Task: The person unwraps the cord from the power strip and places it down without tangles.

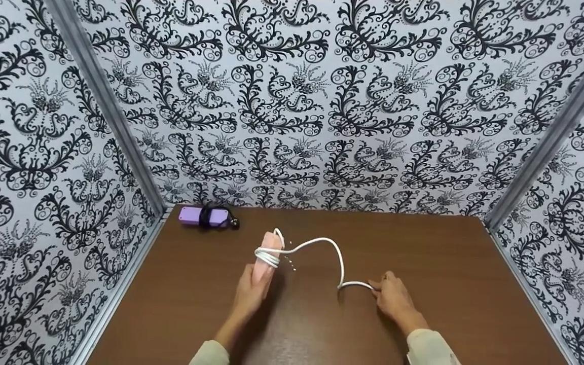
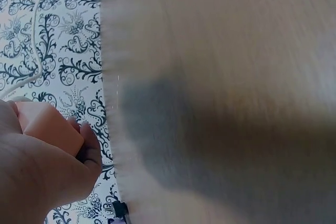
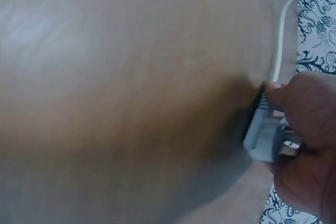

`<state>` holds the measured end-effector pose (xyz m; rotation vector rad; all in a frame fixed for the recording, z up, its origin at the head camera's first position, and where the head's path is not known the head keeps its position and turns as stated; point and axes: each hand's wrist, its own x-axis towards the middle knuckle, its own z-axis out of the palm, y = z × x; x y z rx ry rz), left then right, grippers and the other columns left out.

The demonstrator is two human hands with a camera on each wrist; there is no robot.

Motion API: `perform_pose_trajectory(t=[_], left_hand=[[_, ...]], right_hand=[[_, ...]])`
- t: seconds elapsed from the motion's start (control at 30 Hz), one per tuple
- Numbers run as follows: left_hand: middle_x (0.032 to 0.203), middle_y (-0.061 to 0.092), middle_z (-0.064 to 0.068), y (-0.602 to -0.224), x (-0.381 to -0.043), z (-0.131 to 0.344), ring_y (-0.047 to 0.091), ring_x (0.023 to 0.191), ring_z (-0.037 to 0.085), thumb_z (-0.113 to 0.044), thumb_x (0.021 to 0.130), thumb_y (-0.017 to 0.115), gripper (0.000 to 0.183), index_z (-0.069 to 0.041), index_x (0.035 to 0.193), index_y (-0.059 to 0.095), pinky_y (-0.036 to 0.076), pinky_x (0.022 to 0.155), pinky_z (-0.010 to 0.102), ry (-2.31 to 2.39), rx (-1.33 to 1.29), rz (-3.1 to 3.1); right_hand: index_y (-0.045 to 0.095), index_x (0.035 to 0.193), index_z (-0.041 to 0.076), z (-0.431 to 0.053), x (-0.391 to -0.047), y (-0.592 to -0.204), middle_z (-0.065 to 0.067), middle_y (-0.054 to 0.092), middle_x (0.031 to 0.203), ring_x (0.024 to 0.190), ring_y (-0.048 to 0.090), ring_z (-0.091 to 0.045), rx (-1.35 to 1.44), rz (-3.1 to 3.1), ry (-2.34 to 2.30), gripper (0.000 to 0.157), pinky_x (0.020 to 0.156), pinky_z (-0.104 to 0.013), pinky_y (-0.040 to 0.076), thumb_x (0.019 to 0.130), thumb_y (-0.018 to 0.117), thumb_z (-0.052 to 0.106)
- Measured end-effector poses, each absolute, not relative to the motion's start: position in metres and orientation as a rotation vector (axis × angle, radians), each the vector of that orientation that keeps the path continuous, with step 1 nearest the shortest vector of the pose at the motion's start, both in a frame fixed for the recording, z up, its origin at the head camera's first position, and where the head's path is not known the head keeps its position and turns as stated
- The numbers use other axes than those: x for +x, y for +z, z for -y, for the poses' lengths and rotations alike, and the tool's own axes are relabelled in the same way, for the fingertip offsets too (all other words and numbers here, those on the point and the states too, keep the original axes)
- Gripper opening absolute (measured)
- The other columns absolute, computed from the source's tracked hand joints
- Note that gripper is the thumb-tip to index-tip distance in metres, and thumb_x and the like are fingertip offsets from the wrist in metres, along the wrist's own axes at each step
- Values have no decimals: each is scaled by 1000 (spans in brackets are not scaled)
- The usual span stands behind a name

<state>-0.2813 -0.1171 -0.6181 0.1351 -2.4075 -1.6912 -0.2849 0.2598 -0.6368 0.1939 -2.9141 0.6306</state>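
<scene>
My left hand (image 1: pixel 251 294) grips the lower end of a pink power strip (image 1: pixel 271 240), which is held up at a tilt over the table. Several turns of its white cord (image 1: pixel 341 261) are wound round the strip's middle. From there the cord arcs loosely across to my right hand (image 1: pixel 394 299). In the right wrist view, thumb and fingers hold the white plug (image 3: pixel 262 136) at the cord's end, close over the tabletop. The left wrist view shows the strip's pink end (image 2: pixel 56 129) in the palm; its sockets are hidden.
A purple power strip (image 1: pixel 190 215) with a black cord (image 1: pixel 206 217) wound round it lies at the table's back left corner. The brown wooden table (image 1: pixel 312 324) meets patterned walls (image 1: pixel 292 111) at the back and both sides, with grey metal posts (image 1: pixel 114 116) at the corners.
</scene>
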Motion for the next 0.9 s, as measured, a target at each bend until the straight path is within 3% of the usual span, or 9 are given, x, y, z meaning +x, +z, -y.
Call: perform_pose_trajectory(t=[0.17, 0.33, 0.63, 0.9], left_hand=[[88, 61, 5, -620, -281, 117, 55, 78, 16, -36, 97, 71, 34, -7, 109, 59, 47, 70, 33, -1640, 104, 2422], [88, 61, 5, -622, -281, 116, 56, 79, 16, -36, 98, 71, 34, -6, 110, 60, 47, 72, 34, -1640, 107, 2428], [87, 60, 5, -616, -281, 122, 55, 78, 16, -38, 97, 72, 37, -6, 111, 59, 48, 70, 34, -1572, 4, 2457], [86, 59, 3, -619, -279, 125, 55, 77, 15, -35, 97, 73, 33, -7, 110, 60, 47, 69, 33, -1582, 28, 2472]], right_hand=[[81, 114, 4, -257, -289, -628, -17, 61, 97, 84, 65, -35, 143, 2961, 674, 26, 74, -47, 57, 90, 72, -2], [79, 119, 7, -257, -290, -625, -21, 73, 106, 93, 71, -35, 68, 3012, 770, 30, 76, -45, 56, 91, 72, -2], [79, 120, 9, -257, -289, -623, -26, 69, 107, 98, 69, -41, 57, 2984, 849, 29, 87, -54, 58, 93, 72, 1], [81, 116, 9, -257, -291, -626, -25, 75, 112, 95, 71, -33, 48, 2984, 876, 28, 83, -49, 58, 91, 74, -1]])
